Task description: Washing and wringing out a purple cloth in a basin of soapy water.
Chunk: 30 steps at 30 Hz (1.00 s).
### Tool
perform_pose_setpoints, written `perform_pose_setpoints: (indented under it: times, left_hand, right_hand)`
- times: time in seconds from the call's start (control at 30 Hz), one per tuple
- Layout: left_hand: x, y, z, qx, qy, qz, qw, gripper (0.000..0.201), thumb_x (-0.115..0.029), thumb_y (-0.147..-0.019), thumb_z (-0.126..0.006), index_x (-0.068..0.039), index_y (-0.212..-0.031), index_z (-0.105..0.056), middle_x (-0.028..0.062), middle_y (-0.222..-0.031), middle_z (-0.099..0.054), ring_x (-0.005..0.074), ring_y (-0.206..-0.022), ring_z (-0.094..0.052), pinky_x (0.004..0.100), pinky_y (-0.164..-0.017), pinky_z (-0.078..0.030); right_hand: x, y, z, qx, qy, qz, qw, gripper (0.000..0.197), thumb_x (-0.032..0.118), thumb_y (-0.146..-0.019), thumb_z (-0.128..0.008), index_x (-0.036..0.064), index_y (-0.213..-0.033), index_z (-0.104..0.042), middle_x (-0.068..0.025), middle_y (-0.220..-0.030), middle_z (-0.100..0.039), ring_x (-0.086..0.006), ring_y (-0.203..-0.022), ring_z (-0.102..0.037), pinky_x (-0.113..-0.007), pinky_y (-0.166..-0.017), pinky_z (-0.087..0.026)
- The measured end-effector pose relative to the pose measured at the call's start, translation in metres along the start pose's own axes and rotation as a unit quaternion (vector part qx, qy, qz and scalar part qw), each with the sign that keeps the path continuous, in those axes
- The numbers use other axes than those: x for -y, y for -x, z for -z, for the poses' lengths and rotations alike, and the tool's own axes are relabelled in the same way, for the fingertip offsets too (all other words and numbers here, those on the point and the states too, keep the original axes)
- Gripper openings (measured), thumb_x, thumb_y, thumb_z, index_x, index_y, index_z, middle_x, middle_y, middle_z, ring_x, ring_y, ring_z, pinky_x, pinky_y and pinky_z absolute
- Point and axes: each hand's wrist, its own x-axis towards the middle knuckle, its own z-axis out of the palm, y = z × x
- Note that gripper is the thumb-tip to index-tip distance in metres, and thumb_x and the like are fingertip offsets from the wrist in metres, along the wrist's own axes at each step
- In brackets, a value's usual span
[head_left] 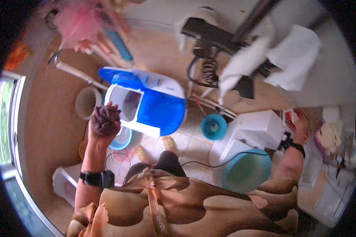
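My left hand (97, 133) is closed around a bunched dark purplish-brown cloth (106, 119), raised beside a small white washing machine (145, 128) with blue lids. One blue lid (120, 78) stands raised, and the round tub (131, 103) under it shows. The wide blue lid (162, 111) on the machine's right side is down. Far to the right, my right hand (302, 127) is stretched out beside a red item (292, 118) near a white toilet tank (261, 125). Blur hides its fingers, so whether it grips anything is unclear.
A turquoise basin (247, 170) rests by the toilet. A blue bucket (214, 127) stands near the back wall, and another blue tub (122, 138) is below my left hand. A black cord (197, 162) crosses in front. White cloths (298, 55) hang at upper right.
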Motion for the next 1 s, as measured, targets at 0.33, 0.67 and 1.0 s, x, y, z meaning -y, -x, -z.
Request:
perform_pose_setpoints:
  times: [0.33, 0.67, 1.0]
  left_hand:
    - [0.03, -0.008, 0.012, -0.082, -0.958, -0.167, 0.22, 0.034, -0.026, -0.082, -0.039, -0.011, -0.108, -0.056, 0.0045, -0.111, -0.058, 0.0201, -0.106, -0.051, 0.0367, -0.092, -0.037]
    - [0.145, 0.108, 0.112, 0.145, -0.867, -0.129, -0.459, 0.037, -0.036, -0.088, -0.038, -0.008, -0.104, -0.056, 0.0135, -0.107, -0.059, 0.0234, -0.089, -0.056, 0.0344, -0.061, -0.047]
    - [0.252, 0.259, 0.175, 0.345, -0.803, -0.216, -0.435, 0.035, -0.028, -0.089, -0.036, -0.005, -0.108, -0.053, 0.0151, -0.112, -0.055, 0.026, -0.091, -0.054, 0.0348, -0.065, -0.047]
  right_hand:
    - [0.096, 0.148, 0.056, -0.049, -0.412, 0.079, 0.906, 0.032, 0.026, -0.086, -0.056, -0.0024, -0.099, -0.062, -0.007, -0.079, -0.063, -0.0182, -0.068, -0.057, -0.029, -0.06, -0.046]
    - [0.26, 0.393, 0.034, 0.524, -0.187, 0.274, 0.784, 0.021, 0.028, -0.082, -0.061, 0.0075, -0.085, -0.065, 0.0051, -0.055, -0.045, -0.0037, -0.043, -0.035, -0.019, -0.038, -0.026]
    - [0.223, 0.527, -0.005, 0.713, 0.03, 0.179, 0.677, 0.027, 0.034, -0.077, -0.063, 0.0069, -0.075, -0.063, 0.0021, -0.05, -0.042, -0.0094, -0.041, -0.037, -0.027, -0.037, -0.029]
